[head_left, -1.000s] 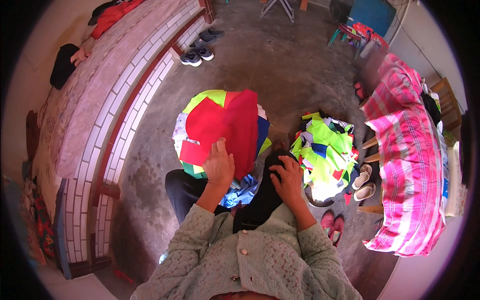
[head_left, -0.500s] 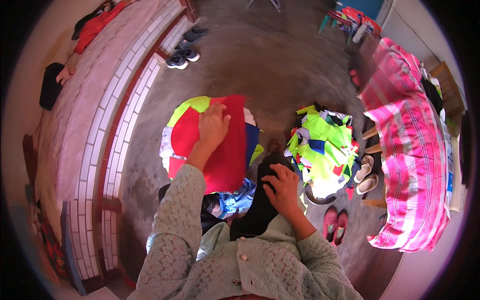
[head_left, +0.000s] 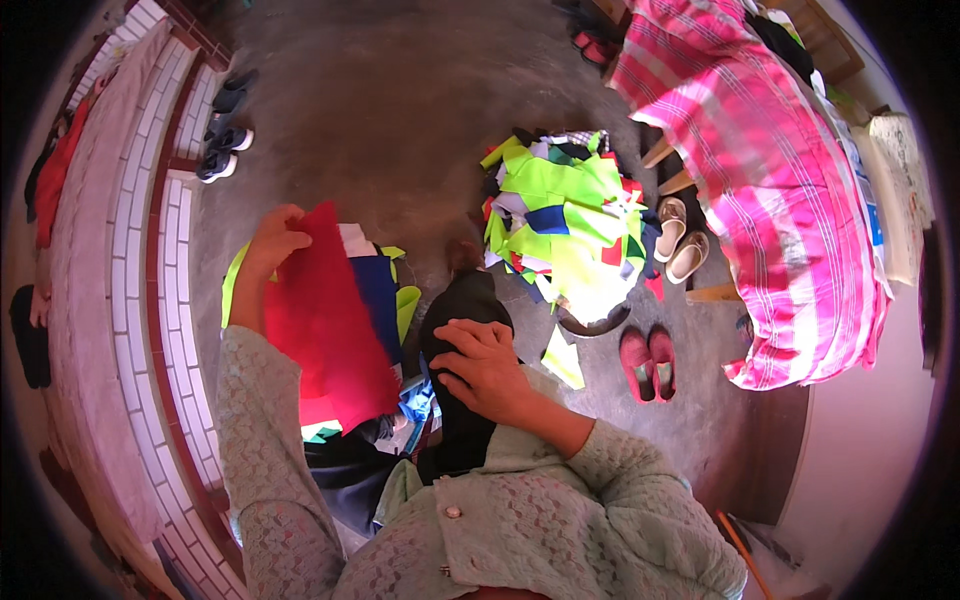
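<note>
- The left hand (head_left: 272,245), left of the middle of the frame, has its thumb and fingers close together at the upper left edge of a red cloth (head_left: 335,330); whether they pinch the fabric cannot be told.
- The right hand (head_left: 488,372), near the middle of the frame, lies palm down on the knee of a black trouser leg (head_left: 468,312), its fingers loosely spread and bent, with nothing in their hold.
- The red cloth slants from the left hand down toward the lower middle of the frame, on top of other fabric.
- Along its right side show a dark blue piece (head_left: 377,292), a yellow-green piece (head_left: 407,308) and a white piece (head_left: 355,240); crumpled light blue fabric (head_left: 420,402) sits lower down, beside the trouser leg.
- Green lace sleeves (head_left: 262,400) cover both forearms, coming in from the lower edge.
- Right of center, a heap of scraps (head_left: 560,185), mostly yellow-green, rises from the floor (head_left: 400,120); one pale yellow-green scrap (head_left: 563,360) lies apart just below it.
- Beige shoes (head_left: 687,258) stand just right of the heap, with red shoes (head_left: 636,365) below it.
- A pink plaid cover (head_left: 770,220) drapes down the right of the frame.
- At upper left, dark shoes (head_left: 218,165) stand beside a white brick ledge (head_left: 128,250).
</note>
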